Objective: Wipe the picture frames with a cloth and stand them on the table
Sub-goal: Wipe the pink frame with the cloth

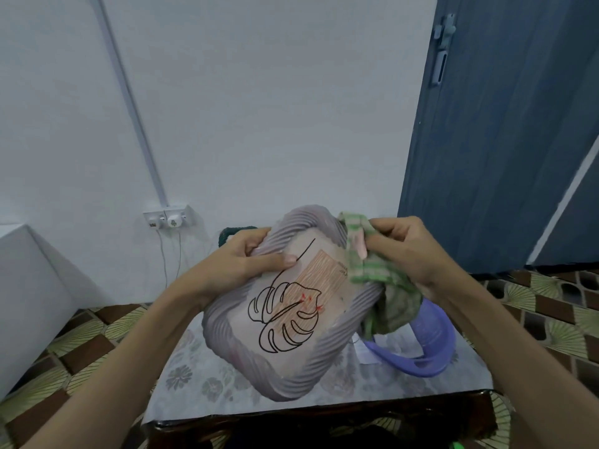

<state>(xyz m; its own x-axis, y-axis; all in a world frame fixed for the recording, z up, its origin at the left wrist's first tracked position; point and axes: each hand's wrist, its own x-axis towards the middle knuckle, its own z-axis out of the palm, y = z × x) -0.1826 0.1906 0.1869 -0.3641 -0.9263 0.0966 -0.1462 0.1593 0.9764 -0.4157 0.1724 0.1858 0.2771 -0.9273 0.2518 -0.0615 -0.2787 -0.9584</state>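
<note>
Picture frame (288, 306) in both hands — long axis tilted upper-right

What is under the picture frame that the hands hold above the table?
Under the picture frame shows the table with its floral cover, and a purple plastic basket at the right. What lies directly beneath the frame is covered.

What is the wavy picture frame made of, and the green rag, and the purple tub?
The picture frame looks like moulded plastic or resin: pale, matte, with even ridges, though painted wood is possible. The rag is soft woven fabric, checked green, crumpling and drooping. The tub seems to be plastic, smooth and slightly see-through.
</note>
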